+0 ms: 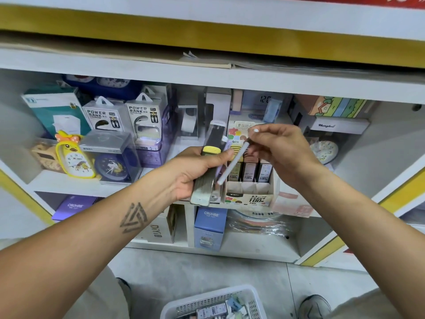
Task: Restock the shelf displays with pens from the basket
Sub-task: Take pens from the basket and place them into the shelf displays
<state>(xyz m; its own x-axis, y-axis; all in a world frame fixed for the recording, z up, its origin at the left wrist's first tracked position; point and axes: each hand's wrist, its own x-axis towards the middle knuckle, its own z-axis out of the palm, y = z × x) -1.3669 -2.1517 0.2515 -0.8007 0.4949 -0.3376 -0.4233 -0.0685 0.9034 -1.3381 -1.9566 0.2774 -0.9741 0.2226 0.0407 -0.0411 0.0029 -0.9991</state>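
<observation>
White shelf [69, 183] of clocks, left hand [195, 173] gripping pen packs [208, 162], right hand [282, 150] pinching pen [232, 164], basket [213, 302] below

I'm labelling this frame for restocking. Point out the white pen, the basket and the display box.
white pen [232, 163], head view, middle of its barrel.
basket [208, 300], head view, its far rim.
display box [249, 199], head view, its printed front panel.

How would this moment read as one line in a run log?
left hand: grips pen packs | right hand: pinches white pen | display box: ahead on shelf | basket: on floor
</observation>
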